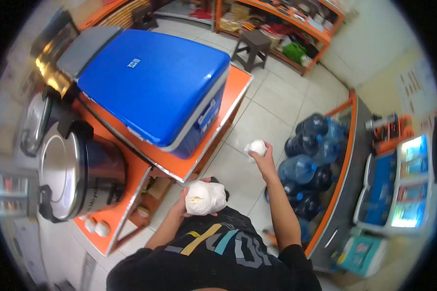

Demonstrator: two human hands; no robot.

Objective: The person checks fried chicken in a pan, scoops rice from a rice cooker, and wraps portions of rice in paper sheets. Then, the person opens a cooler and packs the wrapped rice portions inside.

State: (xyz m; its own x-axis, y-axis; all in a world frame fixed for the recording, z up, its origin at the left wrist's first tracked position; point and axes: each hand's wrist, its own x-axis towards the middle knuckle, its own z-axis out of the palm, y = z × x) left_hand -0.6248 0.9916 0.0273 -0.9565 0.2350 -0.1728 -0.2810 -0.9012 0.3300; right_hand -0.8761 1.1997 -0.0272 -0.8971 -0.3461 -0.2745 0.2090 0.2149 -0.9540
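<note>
My left hand point(181, 202) is wrapped round a bulky white bundle point(205, 198) held in front of my dark shirt. The bundle looks like wrapped paper or cloth, with a small yellowish patch on its face. Further right and forward, my right hand point(264, 158) grips a smaller crumpled white wad point(256, 147) between thumb and fingers, over the tiled floor. The two hands are well apart. Nearest to the left hand is the corner of an orange table point(179, 167) bearing a large blue cooler box point(150, 77).
A large silver cooker point(102, 174) and two small white-topped containers point(102, 228) stand at left. Several blue water jugs point(297, 169) sit by an orange-edged counter point(342, 194) at right. Ahead are a dark stool point(252, 47) and an orange shelf point(296, 18); tiled floor point(262, 114) lies between.
</note>
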